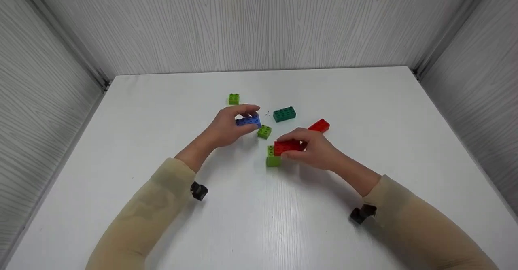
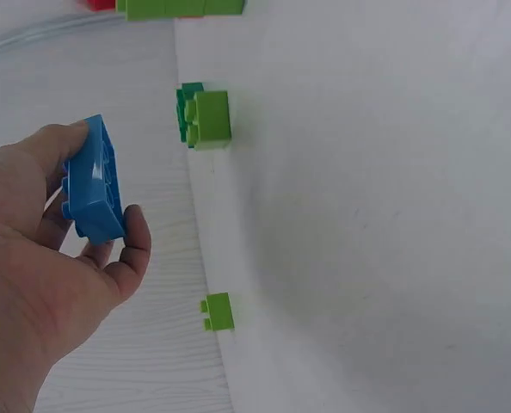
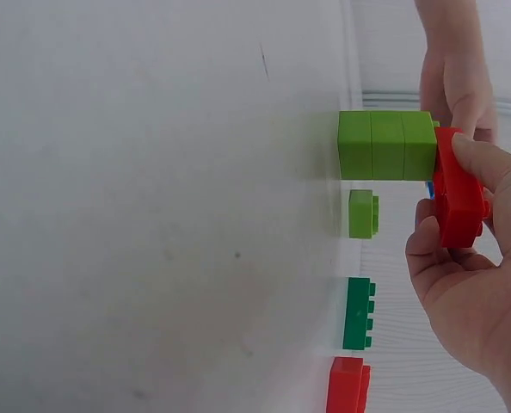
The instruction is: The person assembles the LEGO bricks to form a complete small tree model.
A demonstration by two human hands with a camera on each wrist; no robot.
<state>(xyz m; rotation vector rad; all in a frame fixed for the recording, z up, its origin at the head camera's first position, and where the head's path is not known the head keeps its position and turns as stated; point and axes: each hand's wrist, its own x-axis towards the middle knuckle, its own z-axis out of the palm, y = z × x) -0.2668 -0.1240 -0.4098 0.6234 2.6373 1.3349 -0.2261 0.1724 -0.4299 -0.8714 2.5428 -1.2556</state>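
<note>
My left hand [image 1: 230, 126] grips a blue building brick [image 2: 89, 182] between thumb and fingers, held above the table. In my right hand [image 1: 311, 148] is a red brick [image 3: 458, 189], pinched at its sides. One end of that red brick sits over the top of a stack of light green bricks [image 3: 384, 145], three high, and the rest juts out to the right. Part of the stack's studded top [image 1: 270, 150] shows beside the red brick in the head view. A single small light green brick [image 1: 264, 132] stands between the two hands.
Farther back lie a dark green brick [image 1: 284, 114] and another small light green brick [image 1: 234, 98]. A second red brick [image 1: 319, 126] lies just behind my right hand. Wood-grain panels [image 1: 259, 27] border the white table [image 1: 243, 213] at the back and both sides.
</note>
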